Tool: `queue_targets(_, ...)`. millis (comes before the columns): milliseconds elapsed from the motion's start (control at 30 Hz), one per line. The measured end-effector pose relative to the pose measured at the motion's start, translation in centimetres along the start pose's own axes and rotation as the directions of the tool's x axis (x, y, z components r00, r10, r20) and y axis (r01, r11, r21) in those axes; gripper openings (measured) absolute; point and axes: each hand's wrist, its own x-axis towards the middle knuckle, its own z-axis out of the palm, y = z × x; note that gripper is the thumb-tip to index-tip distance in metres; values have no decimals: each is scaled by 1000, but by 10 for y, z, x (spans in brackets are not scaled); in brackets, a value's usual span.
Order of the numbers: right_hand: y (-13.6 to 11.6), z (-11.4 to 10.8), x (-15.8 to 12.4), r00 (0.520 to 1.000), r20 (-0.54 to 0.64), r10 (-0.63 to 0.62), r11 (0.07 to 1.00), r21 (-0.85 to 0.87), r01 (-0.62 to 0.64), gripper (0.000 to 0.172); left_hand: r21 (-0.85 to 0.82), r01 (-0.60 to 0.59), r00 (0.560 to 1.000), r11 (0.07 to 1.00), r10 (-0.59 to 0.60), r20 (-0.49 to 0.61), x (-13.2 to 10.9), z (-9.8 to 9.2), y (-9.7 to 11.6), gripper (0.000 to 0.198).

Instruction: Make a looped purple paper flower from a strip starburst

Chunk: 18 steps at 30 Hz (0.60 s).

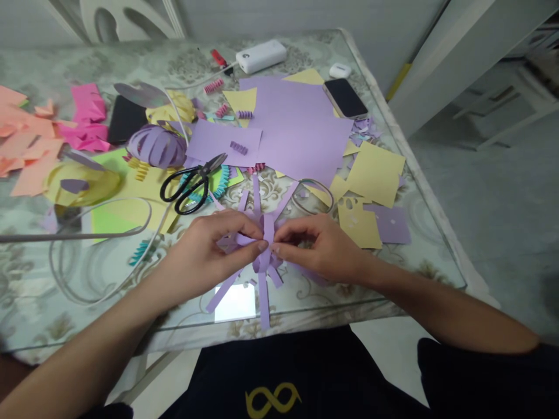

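At the near part of the table, purple paper strips (264, 299) spread outward like a star from a bunched middle. My left hand (222, 244) comes in from the left, its thumb and fingertips pinched on the strips near their centre. Opposite it, my right hand (321, 247) also pinches the strips, with its thumb and forefinger almost meeting the left thumb. Both sets of fingertips hide part of the join. Just beyond the left hand lie black-handled scissors (192, 183), blades pointing away to the right. A thin ring-shaped band (312, 196) rests past the right hand.
Large purple sheets (301, 134) and yellow paper (376, 173) cover the table's far middle and right. A phone (346, 98) and a white power bank (261, 56) lie farther back. On the left are a striped purple paper ball (157, 145), a yellow one (82, 183) and a looping white cable (55, 270).
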Motion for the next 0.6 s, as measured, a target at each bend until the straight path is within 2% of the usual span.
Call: queue_targets(600,2,0,-1,1000,14,-28,999,-32,29,10,28,-20,998,999,19,56,-1,-3,1,17)
